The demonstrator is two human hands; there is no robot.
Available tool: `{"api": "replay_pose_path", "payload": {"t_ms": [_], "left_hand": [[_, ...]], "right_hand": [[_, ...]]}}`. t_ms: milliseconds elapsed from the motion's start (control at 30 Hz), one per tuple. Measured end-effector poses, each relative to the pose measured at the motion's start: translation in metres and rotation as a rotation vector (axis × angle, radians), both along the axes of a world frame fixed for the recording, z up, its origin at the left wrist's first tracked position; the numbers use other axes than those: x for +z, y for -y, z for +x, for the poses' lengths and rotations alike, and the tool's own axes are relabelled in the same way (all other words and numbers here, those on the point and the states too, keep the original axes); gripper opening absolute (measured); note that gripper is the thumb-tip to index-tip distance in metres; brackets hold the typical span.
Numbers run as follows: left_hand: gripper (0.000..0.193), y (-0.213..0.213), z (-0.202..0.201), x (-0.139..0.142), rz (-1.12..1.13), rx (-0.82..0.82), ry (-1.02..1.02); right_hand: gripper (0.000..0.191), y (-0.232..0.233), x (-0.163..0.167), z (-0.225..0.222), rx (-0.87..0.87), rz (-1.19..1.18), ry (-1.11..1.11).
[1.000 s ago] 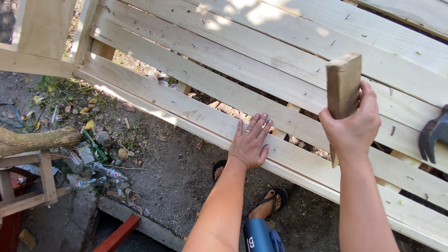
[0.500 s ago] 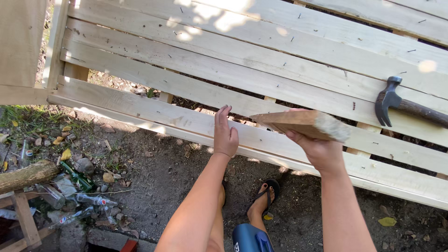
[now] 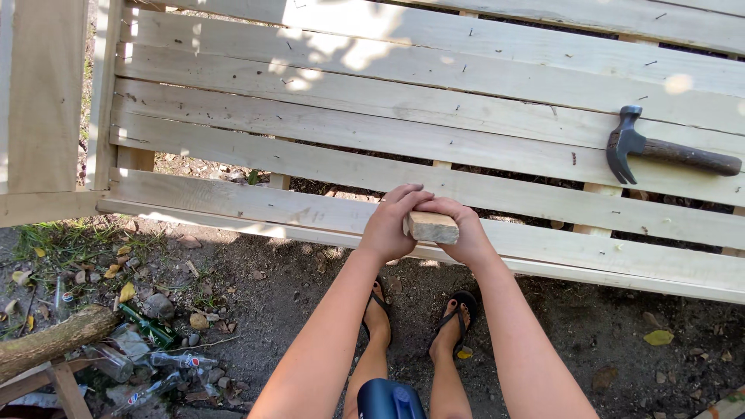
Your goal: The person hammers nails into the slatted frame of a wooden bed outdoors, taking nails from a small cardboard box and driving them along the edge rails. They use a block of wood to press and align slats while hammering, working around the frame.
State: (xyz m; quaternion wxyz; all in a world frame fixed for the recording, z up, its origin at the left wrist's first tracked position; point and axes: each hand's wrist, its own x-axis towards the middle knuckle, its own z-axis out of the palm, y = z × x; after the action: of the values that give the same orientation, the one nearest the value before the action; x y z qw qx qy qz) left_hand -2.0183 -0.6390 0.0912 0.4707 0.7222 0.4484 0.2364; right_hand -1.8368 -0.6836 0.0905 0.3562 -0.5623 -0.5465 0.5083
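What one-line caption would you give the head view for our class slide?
Left hand and right hand grip a small wooden block against a slatted wooden bench; a hammer lies nearby.

Both hands grip a short wooden block (image 3: 431, 226) against the front slat of a pale slatted wooden bench (image 3: 326, 147). The left hand (image 3: 390, 223) wraps the block's near end, and the right hand (image 3: 463, 231) clasps it from the other side, fingers curled over the top. A claw hammer (image 3: 660, 149) lies on the bench slats, well to the right of the block. Below the block, two feet in flip-flops (image 3: 458, 322) stand on bare dirt. Empty bottles (image 3: 155, 341) and a log (image 3: 50, 341) lie on the ground, down and far left of the block.
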Motion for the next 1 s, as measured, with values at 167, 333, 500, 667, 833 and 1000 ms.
{"api": "replay_pose_path", "payload": {"t_ms": [167,333,500,667,833,1000], "left_hand": [[0.049,-0.008,0.021,0.004,-0.025,0.019,0.041],[0.038,-0.014,0.041,0.028,0.132,0.145,0.095],[0.035,-0.023,0.086,0.062,-0.021,0.234,0.133],[0.039,-0.006,0.168,0.064,-0.235,0.262,0.486],[0.042,0.033,0.264,0.043,-0.405,0.235,0.51],[0.037,0.066,0.32,0.028,-0.37,0.136,0.546]], "right_hand": [[0.045,0.007,0.009,0.017,-0.204,-0.093,0.068],[0.032,0.039,0.034,0.09,-0.72,-0.105,-0.148],[0.014,0.078,0.054,0.19,-1.076,-0.134,-0.112],[0.013,0.091,0.06,0.286,-1.136,-0.104,-0.054],[0.014,0.084,0.045,0.363,-0.941,-0.153,-0.003],[0.014,0.069,0.023,0.417,-0.674,-0.11,0.326]]}}
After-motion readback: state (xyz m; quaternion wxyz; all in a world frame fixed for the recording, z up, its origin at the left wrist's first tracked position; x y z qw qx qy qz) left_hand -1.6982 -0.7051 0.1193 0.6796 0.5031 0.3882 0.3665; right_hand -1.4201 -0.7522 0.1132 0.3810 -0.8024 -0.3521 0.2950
